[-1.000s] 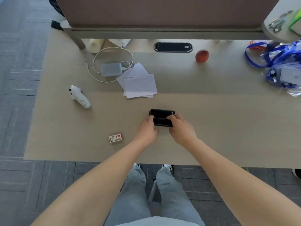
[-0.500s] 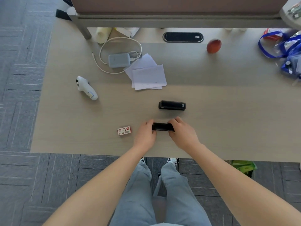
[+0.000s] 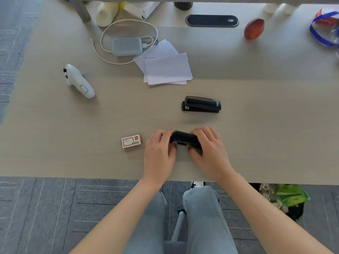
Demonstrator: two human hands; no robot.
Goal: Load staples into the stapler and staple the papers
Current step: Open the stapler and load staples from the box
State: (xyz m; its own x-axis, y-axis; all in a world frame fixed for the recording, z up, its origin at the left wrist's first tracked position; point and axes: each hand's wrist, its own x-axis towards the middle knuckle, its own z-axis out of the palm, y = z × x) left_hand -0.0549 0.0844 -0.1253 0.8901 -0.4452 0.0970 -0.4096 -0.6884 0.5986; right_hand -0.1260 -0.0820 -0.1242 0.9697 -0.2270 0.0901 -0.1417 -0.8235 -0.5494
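Note:
Both hands hold a black stapler [image 3: 183,138] near the table's front edge. My left hand [image 3: 160,154] grips its left end and my right hand [image 3: 209,151] grips its right end, fingers curled over the top. A second black stapler [image 3: 201,104] lies closed on the table a little farther back. A small red-and-white staple box [image 3: 131,141] sits just left of my left hand. Several white paper sheets [image 3: 166,68] lie stacked loosely further back.
A white handheld controller [image 3: 78,81] lies at the left. A grey power bank [image 3: 127,46] with a coiled white cable sits behind the papers. A red fruit [image 3: 254,28] and a blue-strapped plastic bag [image 3: 326,28] are at the back right. The table edge [image 3: 73,176] runs below my hands.
From two staplers held together, one stayed on the table while both hands drew the other toward the front edge. The hands now cover more of it.

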